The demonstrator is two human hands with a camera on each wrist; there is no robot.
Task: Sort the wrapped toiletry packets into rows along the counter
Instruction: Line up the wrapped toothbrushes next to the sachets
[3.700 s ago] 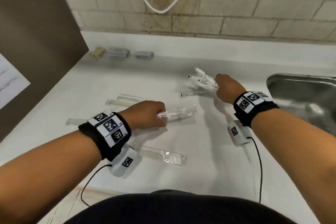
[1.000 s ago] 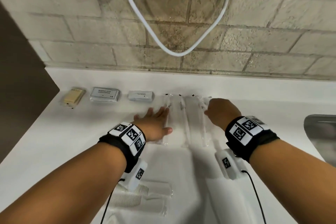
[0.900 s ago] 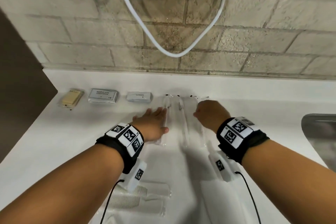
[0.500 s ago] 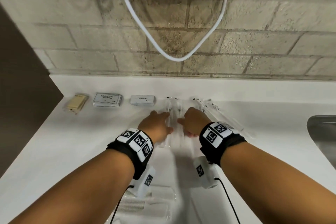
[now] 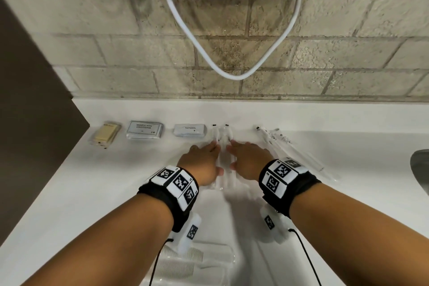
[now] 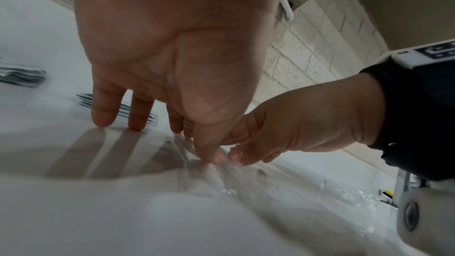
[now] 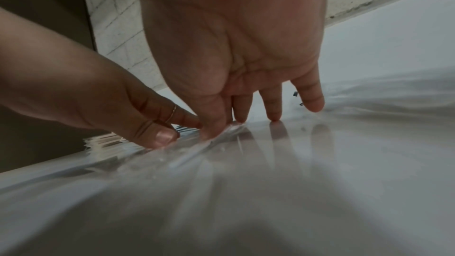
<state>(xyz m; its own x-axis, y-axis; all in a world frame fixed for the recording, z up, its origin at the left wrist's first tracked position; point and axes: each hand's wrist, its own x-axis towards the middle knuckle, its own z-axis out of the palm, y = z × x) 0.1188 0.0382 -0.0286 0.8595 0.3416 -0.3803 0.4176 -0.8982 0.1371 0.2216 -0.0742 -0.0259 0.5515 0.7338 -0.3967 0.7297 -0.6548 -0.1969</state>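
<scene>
Beside clear packets (image 5: 223, 146), both hands' fingers (image 5: 213, 146) lie flat.

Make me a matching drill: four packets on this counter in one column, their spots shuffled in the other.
1. soap bar
2. shampoo sachet
3. toothpaste packet
4. comb packets

a. second from the left in the back row
b. near counter edge, between the forearms
c. far left of the back row
d. third from the left in the back row

Pairs: 1-c, 2-a, 3-d, 4-b
</scene>
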